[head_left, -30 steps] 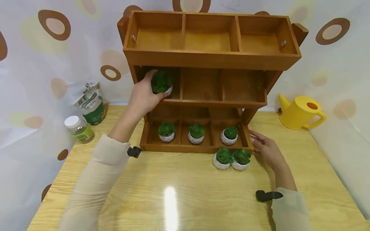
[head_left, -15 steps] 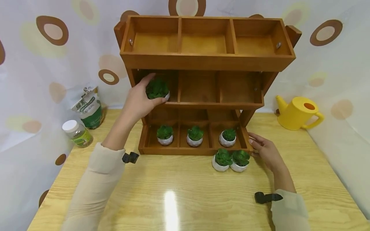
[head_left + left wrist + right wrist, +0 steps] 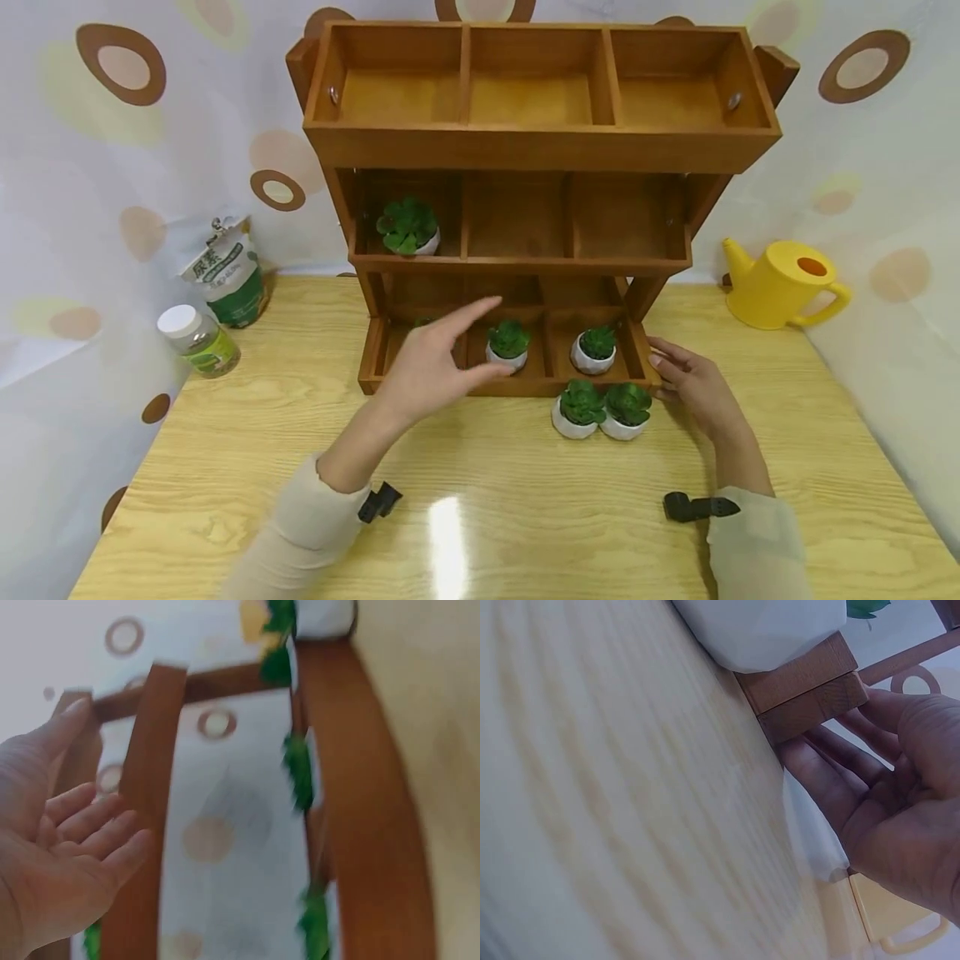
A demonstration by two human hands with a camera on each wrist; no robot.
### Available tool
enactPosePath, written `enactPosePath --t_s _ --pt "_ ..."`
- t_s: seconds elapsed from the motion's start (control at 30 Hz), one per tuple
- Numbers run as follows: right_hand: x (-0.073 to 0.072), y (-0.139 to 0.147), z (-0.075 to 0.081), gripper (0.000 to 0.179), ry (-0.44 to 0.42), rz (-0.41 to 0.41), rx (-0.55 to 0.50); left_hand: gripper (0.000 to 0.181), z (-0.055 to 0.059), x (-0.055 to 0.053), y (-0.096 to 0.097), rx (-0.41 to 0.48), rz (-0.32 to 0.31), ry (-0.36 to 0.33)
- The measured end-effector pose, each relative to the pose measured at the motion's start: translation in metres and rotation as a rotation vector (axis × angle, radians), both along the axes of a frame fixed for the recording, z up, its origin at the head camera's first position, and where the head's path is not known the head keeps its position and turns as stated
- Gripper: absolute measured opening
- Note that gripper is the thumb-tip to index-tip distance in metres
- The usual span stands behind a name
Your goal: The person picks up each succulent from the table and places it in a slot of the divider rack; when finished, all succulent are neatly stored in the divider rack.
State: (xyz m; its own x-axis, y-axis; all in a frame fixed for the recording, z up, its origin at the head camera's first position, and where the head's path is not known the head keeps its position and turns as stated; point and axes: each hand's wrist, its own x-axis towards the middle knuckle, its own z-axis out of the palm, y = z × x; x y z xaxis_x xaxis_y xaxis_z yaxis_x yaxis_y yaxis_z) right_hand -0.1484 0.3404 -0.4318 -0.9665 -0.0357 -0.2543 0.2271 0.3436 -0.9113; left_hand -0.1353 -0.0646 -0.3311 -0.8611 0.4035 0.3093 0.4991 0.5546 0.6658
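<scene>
In the head view, my left hand (image 3: 431, 371) is in front of the bottom tier of the wooden shelf (image 3: 525, 150), thumb and fingers spread, holding nothing. It mostly hides a potted succulent in the bottom-left compartment. Beyond its fingertips stands the bottom-middle potted succulent (image 3: 507, 346); another potted succulent (image 3: 594, 348) sits bottom right. A larger potted succulent (image 3: 408, 227) stands in the middle tier's left compartment. My right hand (image 3: 693, 387) holds the right end of the bottom tier, its thumb and fingers against the wooden corner (image 3: 817, 709) in the right wrist view.
Two potted succulents (image 3: 600, 412) stand side by side on the table before the shelf. A yellow watering can (image 3: 783, 285) is at right. At left are a white-capped jar (image 3: 198, 340) and a green-and-white bag (image 3: 228, 275). The top tier (image 3: 540, 150) overhangs the middle one.
My left hand has let go of the larger potted succulent in the middle-left compartment and moved down and right. The right hand has stayed at the shelf's end.
</scene>
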Motion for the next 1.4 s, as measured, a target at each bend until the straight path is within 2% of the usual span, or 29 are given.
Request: enactPosePath --t_s 0.07,0.17,0.33,0.43,0.6,0.87,1.0,1.2,1.4 --pt "0.000 0.000 -0.001 0.059 -0.007 -0.002 -0.009 0.080 -0.010 0.003 0.015 -0.054 -0.050 -0.101" --pt "0.000 0.000 -0.001 0.059 -0.010 -0.005 -0.011 0.079 -0.026 0.004 0.037 -0.105 -0.102 -0.212" --pt "0.001 0.000 -0.001 0.061 0.001 -0.010 0.000 0.076 -0.048 0.002 0.068 -0.171 -0.143 -0.288" --pt "0.001 -0.002 -0.001 0.062 0.000 -0.015 -0.004 0.076 -0.056 0.000 0.080 -0.214 -0.144 -0.276" --pt "0.000 -0.004 -0.004 0.060 -0.006 -0.028 -0.011 0.076 -0.060 -0.003 0.092 -0.244 -0.151 -0.243" --pt "-0.001 0.000 -0.003 0.057 -0.016 -0.028 0.000 0.066 -0.062 0.000 0.110 -0.332 -0.241 -0.145" --pt "-0.001 -0.001 -0.002 0.059 -0.012 -0.022 -0.005 0.067 -0.062 0.004 0.112 -0.361 -0.244 -0.127" --pt "0.000 -0.002 -0.002 0.062 -0.013 -0.029 -0.005 0.080 -0.066 0.011 0.111 -0.372 -0.224 -0.128" --pt "0.001 -0.002 0.000 0.063 -0.018 -0.020 0.005 0.076 -0.070 0.016 0.111 -0.432 -0.226 -0.119"
